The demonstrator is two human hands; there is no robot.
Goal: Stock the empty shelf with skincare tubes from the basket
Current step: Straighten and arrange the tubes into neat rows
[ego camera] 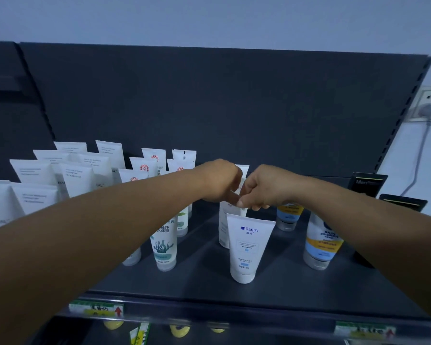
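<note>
White tube (232, 207) upright mid-shelf, behind the front white tube with blue lettering (246, 247), pinched near its crimped top by both hands. Left hand (218, 180) curled over the top from the left; right hand (264, 188) gripping the same tube with thumb and fingertips from the right, knuckles nearly touching the left. Dark shelf (199, 277) carrying rows of white tubes (77, 175) at far left, seaweed-print tubes (163, 241) left of centre, blue-and-yellow tubes (320, 241) to the right, black boxes (367, 184) at far right. Price labels (96, 310) along the shelf's front edge. Wall socket (429, 105) with a plugged cable, upper right.
</note>
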